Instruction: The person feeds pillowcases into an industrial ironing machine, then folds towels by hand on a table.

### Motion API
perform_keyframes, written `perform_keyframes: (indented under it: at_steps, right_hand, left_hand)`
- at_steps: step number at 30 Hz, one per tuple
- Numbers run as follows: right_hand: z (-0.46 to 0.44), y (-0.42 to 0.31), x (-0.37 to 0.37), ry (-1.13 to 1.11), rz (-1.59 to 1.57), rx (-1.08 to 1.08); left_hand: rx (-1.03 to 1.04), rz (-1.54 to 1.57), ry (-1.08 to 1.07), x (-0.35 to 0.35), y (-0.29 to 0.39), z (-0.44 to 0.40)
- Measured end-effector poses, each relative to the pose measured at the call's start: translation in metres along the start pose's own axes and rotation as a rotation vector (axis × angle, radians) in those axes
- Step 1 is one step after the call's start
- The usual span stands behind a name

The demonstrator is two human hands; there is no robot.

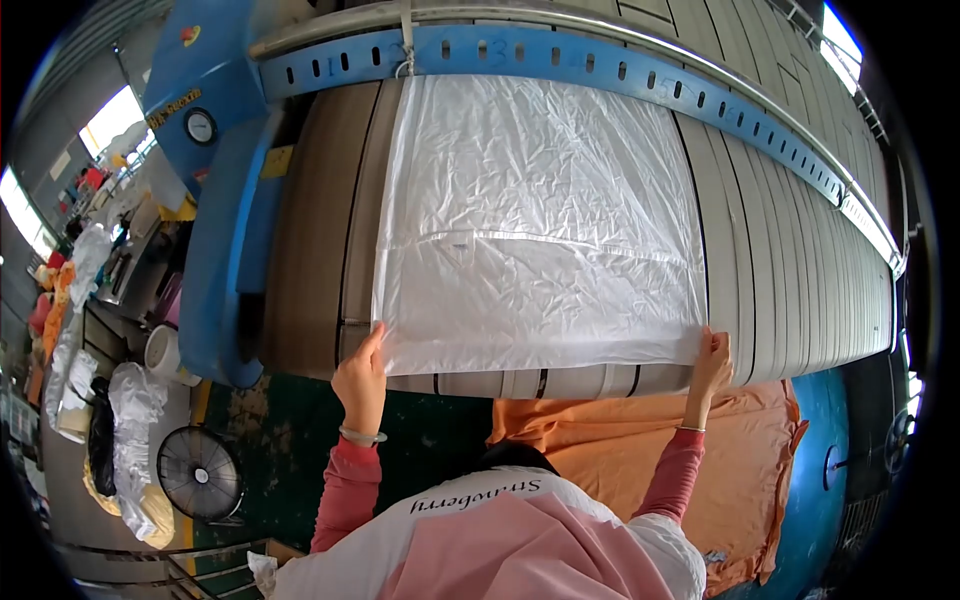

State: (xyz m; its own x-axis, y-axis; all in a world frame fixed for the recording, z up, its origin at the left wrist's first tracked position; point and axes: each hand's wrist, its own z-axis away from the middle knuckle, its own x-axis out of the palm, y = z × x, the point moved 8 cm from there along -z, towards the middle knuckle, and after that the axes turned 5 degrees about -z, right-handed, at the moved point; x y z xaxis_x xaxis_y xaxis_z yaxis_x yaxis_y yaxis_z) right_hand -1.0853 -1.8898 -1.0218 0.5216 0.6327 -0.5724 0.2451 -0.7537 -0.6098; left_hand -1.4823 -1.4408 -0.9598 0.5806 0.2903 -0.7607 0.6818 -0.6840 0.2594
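Observation:
A wrinkled white pillowcase [545, 290] lies spread over the belts of a large ironing machine [800, 270]. A hemmed seam with a small tag runs across its middle, and its far end reaches the blue slotted bar [560, 50]. My left hand [360, 385] is closed on the near left corner, thumb on top. At the near right corner, my right hand [711, 362] pinches the cloth. Between my hands the near edge is stretched nearly straight.
Orange cloth [660, 460] lies on the floor below the machine. A black fan [199, 474], a white bucket [168, 355] and plastic-wrapped bundles [135, 430] stand at the left. A metal rail [640, 30] crosses above the belts.

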Motion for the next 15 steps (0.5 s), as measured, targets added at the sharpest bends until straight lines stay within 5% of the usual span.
perform_keyframes:
  at_steps: [6, 9, 12, 13, 15]
  right_hand:
    - [0.002, 0.002, 0.001, 0.026, 0.092, -0.096]
    - [0.016, -0.011, -0.006, 0.052, 0.133, -0.268]
    - [0.048, -0.041, -0.012, -0.018, 0.176, -0.614]
    - [0.052, -0.027, 0.005, -0.246, 0.082, -0.535]
    - [0.069, -0.022, 0.009, -0.294, 0.076, -0.507]
  left_hand:
    - [0.139, 0.001, 0.125, -0.009, 0.007, 0.004]
    - [0.009, -0.083, -0.143, -0.003, 0.002, 0.01]
    - [0.066, -0.226, -0.009, -0.02, 0.013, 0.014]
    - [0.107, -0.182, 0.017, -0.019, 0.014, 0.015]
    - [0.193, -0.098, 0.064, -0.015, 0.013, 0.017]
